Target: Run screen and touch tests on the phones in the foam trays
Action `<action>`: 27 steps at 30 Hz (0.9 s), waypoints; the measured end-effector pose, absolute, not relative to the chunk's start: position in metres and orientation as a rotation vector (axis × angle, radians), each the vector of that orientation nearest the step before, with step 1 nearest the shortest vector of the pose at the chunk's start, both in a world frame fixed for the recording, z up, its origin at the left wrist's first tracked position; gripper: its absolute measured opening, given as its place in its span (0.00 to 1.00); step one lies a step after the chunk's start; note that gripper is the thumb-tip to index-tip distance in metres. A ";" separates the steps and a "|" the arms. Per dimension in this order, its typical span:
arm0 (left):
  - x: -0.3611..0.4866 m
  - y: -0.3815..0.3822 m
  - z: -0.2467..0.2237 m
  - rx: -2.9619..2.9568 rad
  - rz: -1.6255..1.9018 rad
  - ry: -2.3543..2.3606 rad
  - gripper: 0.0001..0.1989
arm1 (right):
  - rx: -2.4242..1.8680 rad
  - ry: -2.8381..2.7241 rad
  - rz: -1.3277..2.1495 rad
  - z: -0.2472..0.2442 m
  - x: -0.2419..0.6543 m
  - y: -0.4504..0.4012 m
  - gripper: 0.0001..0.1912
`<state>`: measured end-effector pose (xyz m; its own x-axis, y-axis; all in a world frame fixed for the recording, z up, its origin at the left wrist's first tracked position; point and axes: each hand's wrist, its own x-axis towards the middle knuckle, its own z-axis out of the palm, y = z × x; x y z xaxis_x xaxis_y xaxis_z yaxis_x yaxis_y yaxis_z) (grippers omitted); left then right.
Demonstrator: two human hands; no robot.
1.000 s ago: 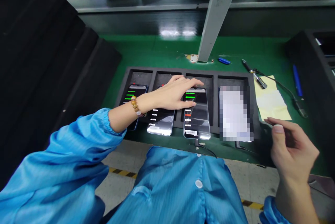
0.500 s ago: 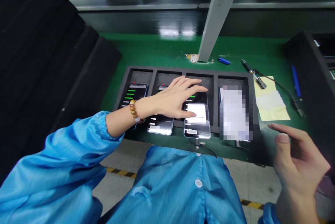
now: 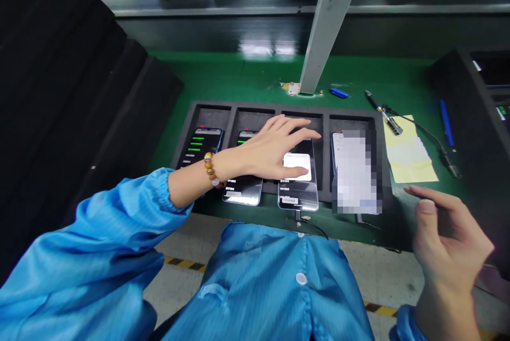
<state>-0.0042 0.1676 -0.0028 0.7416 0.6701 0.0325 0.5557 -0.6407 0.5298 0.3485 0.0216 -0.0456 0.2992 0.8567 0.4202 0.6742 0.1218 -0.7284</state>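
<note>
Head view: left hand [image 3: 266,151] spread flat over the third phone [image 3: 298,179], thumb at its lit white panel; right hand [image 3: 446,237] idle off the tray's right end
Left fingers [image 3: 297,127] are extended and hold nothing; right fingers are loosely curled, likewise empty. The third phone lies in the third slot of the black foam tray [image 3: 183,128], a cable [image 3: 313,225] leaving its near end. Judgement: touch lightly with the thumb tip alone, wrist raised, since the palm overhangs the second phone [image 3: 243,189] and could trigger it. Slot walls separate the phones closely. Open room lies on the green counter [image 3: 247,78] beyond the tray; a metal post [image 3: 329,27] and black foam stacks [image 3: 71,91] bound the reach
</note>
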 end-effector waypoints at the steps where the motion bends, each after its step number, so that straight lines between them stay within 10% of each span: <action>1: -0.002 0.168 -0.004 2.455 0.305 0.920 0.41 | -1.613 -1.427 0.247 -0.046 0.348 0.021 0.11; 27: -0.022 0.175 -0.006 2.441 0.283 0.888 0.42 | -1.635 -1.395 0.306 -0.056 0.355 0.016 0.13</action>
